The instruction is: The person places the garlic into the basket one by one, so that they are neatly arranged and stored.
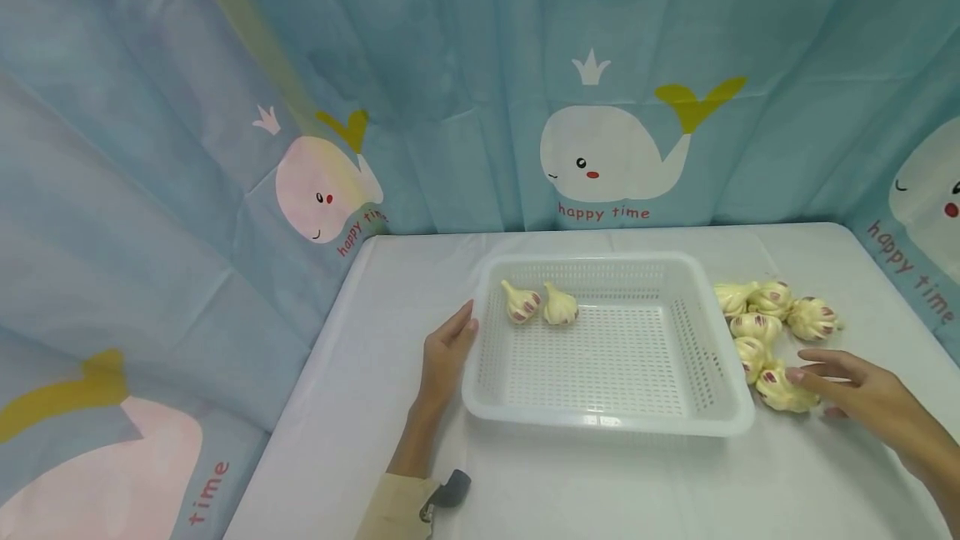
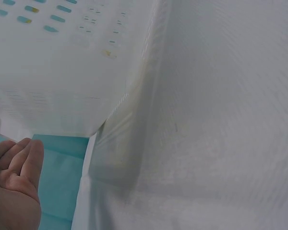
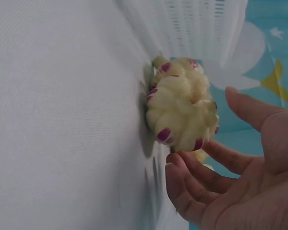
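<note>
A white plastic basket (image 1: 592,422) with slotted walls stands on the table, two garlic bulbs inside at its back left: one bulb (image 1: 522,304) beside another (image 1: 560,307). My left hand (image 1: 446,361) is at the basket's left rim; in the left wrist view its fingers (image 2: 32,165) are nearly straight. To the right of the basket, my right hand (image 1: 862,390) reaches around the nearest garlic bulb (image 1: 783,388) of a group. In the right wrist view, the thumb is spread away from this purple-marked bulb (image 3: 182,105), with the fingers (image 3: 201,175) loosely bent at its near side.
Several more garlic bulbs (image 1: 755,327) lie along the basket's right side, one bulb (image 1: 813,319) farther out. A white cloth covers the table (image 1: 360,390). Behind it hangs a blue curtain (image 1: 465,107) with whale prints.
</note>
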